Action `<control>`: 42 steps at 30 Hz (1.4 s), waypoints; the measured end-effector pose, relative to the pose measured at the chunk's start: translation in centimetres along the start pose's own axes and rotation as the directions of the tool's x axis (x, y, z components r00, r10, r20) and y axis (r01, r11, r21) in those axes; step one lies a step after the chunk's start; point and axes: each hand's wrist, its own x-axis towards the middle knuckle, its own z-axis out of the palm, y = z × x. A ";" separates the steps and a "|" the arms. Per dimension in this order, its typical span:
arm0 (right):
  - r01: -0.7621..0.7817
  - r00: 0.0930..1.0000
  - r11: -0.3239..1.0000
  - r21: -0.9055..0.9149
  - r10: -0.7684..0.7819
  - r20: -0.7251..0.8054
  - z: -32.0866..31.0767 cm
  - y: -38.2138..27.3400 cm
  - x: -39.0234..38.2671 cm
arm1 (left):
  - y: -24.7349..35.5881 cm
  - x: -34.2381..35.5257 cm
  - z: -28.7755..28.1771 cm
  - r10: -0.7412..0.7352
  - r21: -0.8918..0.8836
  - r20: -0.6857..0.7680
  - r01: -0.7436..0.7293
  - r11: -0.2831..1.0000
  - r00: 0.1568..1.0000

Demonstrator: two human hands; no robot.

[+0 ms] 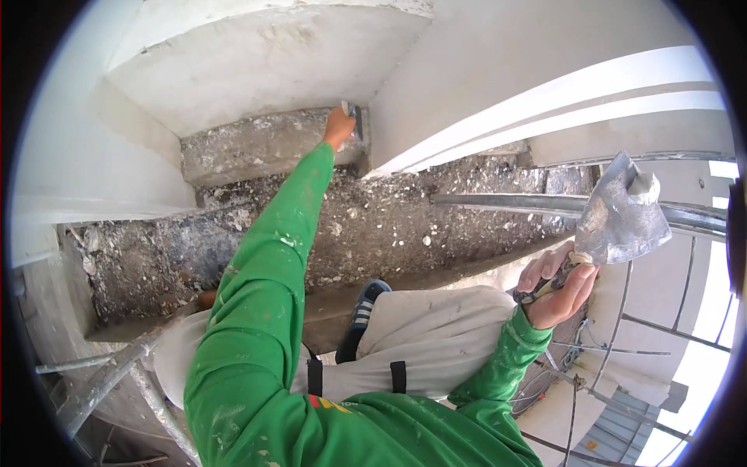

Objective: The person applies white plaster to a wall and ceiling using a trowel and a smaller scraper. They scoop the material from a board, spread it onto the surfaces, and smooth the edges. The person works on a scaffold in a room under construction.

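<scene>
1. The wide scraper (622, 222) is up on the right side, in the air. Its long way runs from the handle, low on the left, to the flat blade, high on the right. A pale lump (644, 187) sits on the blade.
2. The right hand (556, 288) has its fingers wrapped around the scraper's handle. The blade sticks out past the hand, up and to the right.
3. The left hand (340, 128) is far out in front, closed on a small tool (357, 123). The tool is small in this view, so I can't be sure of its shape.
4. That hand is by the right end of the rough gray strip (249, 144), near the corner with the right wall (475, 78). The left hand is much nearer the strip; the wide scraper is well apart from it, off to the right.
5. Below the strip is dirty ground (381, 226) with white bits. A metal bar (506, 204) runs behind the blade.
</scene>
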 end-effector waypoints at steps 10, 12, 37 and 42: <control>-0.001 0.996 1.000 0.031 0.003 -0.086 -3.4 0.7 0.4 | -0.4 1.5 3.4 -0.051 0.027 0.006 0.051 0.998 0.999; 0.007 0.996 1.000 0.020 -0.005 -0.090 -3.1 0.5 0.4 | -0.8 2.3 3.4 -0.066 0.025 0.027 0.066 0.998 0.997; -0.018 0.998 0.997 -0.070 0.022 0.055 0.1 0.0 0.4 | 22.0 -4.3 3.9 0.146 0.003 0.257 -0.152 0.988 0.955; -0.002 0.998 0.997 -0.072 0.007 0.064 1.2 0.4 0.4 | 33.1 -10.8 3.0 0.202 0.091 0.326 -0.244 0.966 0.923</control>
